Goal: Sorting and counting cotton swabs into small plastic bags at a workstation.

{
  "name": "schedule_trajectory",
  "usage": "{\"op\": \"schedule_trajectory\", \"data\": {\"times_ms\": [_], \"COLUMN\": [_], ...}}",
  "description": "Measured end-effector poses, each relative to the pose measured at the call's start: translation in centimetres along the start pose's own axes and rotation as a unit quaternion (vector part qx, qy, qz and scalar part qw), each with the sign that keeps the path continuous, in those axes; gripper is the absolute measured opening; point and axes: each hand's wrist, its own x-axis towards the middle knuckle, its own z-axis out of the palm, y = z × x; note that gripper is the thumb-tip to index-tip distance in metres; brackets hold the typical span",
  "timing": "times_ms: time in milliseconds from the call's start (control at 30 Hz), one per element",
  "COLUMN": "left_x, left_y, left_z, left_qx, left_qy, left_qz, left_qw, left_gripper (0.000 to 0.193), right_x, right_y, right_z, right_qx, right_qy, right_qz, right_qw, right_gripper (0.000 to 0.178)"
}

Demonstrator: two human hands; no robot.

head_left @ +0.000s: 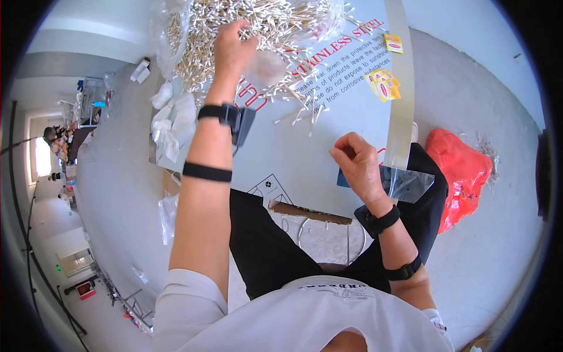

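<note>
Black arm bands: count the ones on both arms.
4. Left arm: one at the wrist, carrying a small black device, and one higher on the forearm. Right arm: one at the wrist, one higher up. None seems hidden.

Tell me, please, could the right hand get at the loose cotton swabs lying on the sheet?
Probably yes: the right hand is closed above the sheet, and the loose cotton swabs lie just beyond with nothing between.

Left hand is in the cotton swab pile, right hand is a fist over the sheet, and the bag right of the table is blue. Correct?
Not quite. In the head view the bag is red, not blue. The rest holds: left hand in the cotton swab pile, right hand fisted over the sheet.
</note>
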Motion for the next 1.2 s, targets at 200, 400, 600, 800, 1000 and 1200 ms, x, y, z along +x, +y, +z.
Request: {"op": "schedule_trajectory", "data": {"times_ms": [200, 400, 600, 800, 1000, 1200], "left_x": [4.6, 5.1, 2.3, -3.7, -12.5, -20.9], "left_y": [1.5, 0.5, -2.2, -1.7, 1.0, 2.8], "left_z": [3.5, 1.5, -1.0, 0.1, -0.8, 2.2], "left_qx": [0.306, 0.146, -0.324, 0.022, -0.141, -0.488], "left_qy": [-0.067, 0.085, 0.042, 0.017, 0.074, 0.015], "left_qz": [-0.087, 0.078, 0.175, 0.015, -0.088, -0.278], "left_qw": [0.946, 0.983, 0.929, 1.000, 0.983, 0.827], "left_gripper": [0.069, 0.032, 0.047, 0.056, 0.032, 0.010], "right_x": [-0.4, 0.6, 3.2, 8.5, 15.2, 17.7], "right_y": [0.5, 0.1, 0.0, -1.2, -1.5, -0.7], "right_z": [0.3, -0.2, 0.2, 1.4, 3.2, 5.8], "right_qx": [-0.172, -0.173, -0.179, -0.239, -0.287, -0.362], "right_qy": [-0.023, -0.073, -0.086, -0.011, -0.009, -0.060], "right_qz": [-0.114, -0.087, -0.091, -0.174, -0.219, -0.211], "right_qw": [0.978, 0.978, 0.976, 0.955, 0.932, 0.906], "right_gripper": [0.014, 0.012, 0.016, 0.029, 0.012, 0.010]}}
